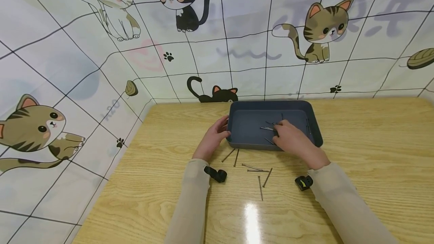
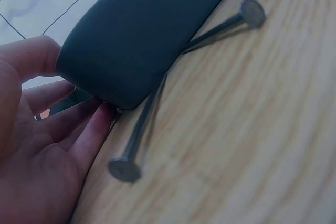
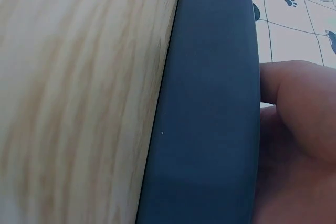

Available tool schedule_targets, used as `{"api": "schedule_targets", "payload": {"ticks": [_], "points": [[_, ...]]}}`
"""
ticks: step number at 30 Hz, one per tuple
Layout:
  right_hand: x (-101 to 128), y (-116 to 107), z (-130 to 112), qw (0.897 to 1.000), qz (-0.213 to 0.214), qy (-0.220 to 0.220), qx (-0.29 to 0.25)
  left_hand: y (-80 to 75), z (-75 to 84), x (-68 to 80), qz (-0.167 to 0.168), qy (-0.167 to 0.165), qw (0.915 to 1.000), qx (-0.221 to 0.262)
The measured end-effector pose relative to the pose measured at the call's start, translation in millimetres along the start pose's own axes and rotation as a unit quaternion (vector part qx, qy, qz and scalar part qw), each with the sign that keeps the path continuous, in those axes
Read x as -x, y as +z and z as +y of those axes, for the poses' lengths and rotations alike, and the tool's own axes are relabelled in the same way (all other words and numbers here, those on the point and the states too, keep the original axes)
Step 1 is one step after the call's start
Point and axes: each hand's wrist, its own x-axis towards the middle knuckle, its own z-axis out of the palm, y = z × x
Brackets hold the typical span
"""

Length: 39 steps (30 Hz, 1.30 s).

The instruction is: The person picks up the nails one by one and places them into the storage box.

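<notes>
A dark blue tray (image 1: 315,131) sits on the wooden table (image 1: 373,153), toward the far edge near the cat-print wall (image 1: 68,67).

The left hand (image 1: 213,136) rests against the tray's left wall, at 9 o'clock of it. In the left wrist view its fingers (image 2: 86,129) lie nearly straight and relaxed along the tray's rounded corner (image 2: 136,40), touching it, with the thumb at the rim; they grip nothing.

The right hand (image 1: 293,138) reaches over the near wall into the tray, palm down, fingertips at a few nails (image 1: 268,128) lying on the tray floor. Whether it pinches a nail there, I cannot tell: the fingertips are hidden from the head camera, and the right wrist view shows only the tray's outer wall (image 3: 210,103) and the heel of the hand (image 3: 299,145).

At 6 o'clock of the tray, about 6 loose nails (image 1: 260,187) lie scattered on the table between the 2 sleeves. 2 of them (image 2: 139,129) poke out from under the tray's left corner, heads outward, just beside the left fingertips.
</notes>
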Motion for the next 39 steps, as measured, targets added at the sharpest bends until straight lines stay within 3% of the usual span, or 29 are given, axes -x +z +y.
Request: {"api": "schedule_targets", "payload": {"ticks": [7,14,20,27,33,39], "points": [[1.3,-1.4,-1.2,1.0,-0.009,-0.006,0.004,0.8,3.1,0.2,0.002,-0.004,1.0,-0.004],[1.9,-1.0,0.2,1.0,-0.01,-0.008,-0.003,4.0,27.5,11.5,-0.019,-0.007,0.9998,0.007],[8.1,-9.0,-3.8,1.0,0.014,-0.008,-0.026,4.9,31.0,13.3,-0.018,-0.006,0.9998,-0.001],[8.7,-16.7,-13.1,0.997,0.047,-0.062,-0.027,4.7,30.5,12.3,-0.019,-0.011,0.9998,0.0],[10.5,-20.5,-26.2,0.992,0.018,-0.118,-0.046,2.5,30.6,12.7,-0.032,-0.012,0.9994,-0.003],[14.1,-21.6,-39.7,0.987,-0.02,-0.145,-0.065,1.4,29.3,13.4,-0.036,-0.008,0.9993,-0.001]]}}
